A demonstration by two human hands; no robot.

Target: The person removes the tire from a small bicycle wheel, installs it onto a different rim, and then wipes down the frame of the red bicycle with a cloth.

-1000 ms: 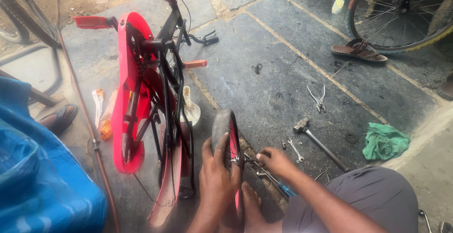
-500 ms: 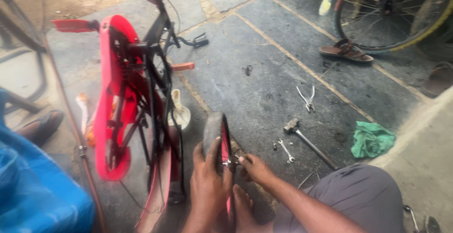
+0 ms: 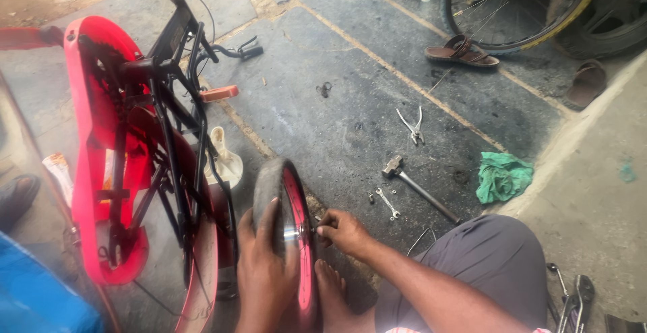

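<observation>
A small bicycle wheel [image 3: 286,201] with a red rim and grey tyre stands upright on the stone floor in front of me. My left hand [image 3: 264,265] grips the tyre from the near side and holds it upright. At the wheel's hub, my right hand [image 3: 342,230] pinches a small part at the axle; I cannot tell what it is. My bare foot [image 3: 330,291] rests beside the wheel. To the left, an upside-down red and black child's bicycle [image 3: 128,164] stands close to the wheel.
A hammer [image 3: 418,188], a small spanner [image 3: 386,202] and pliers [image 3: 412,125] lie on the floor to the right, near a green rag [image 3: 502,176]. Sandals [image 3: 461,50] and a large bicycle wheel [image 3: 512,3] are at the back right. More tools [image 3: 573,303] lie by my knee.
The view has shifted left and down a little. My left hand stays on the tyre. My right hand has moved in closer to the hub.
</observation>
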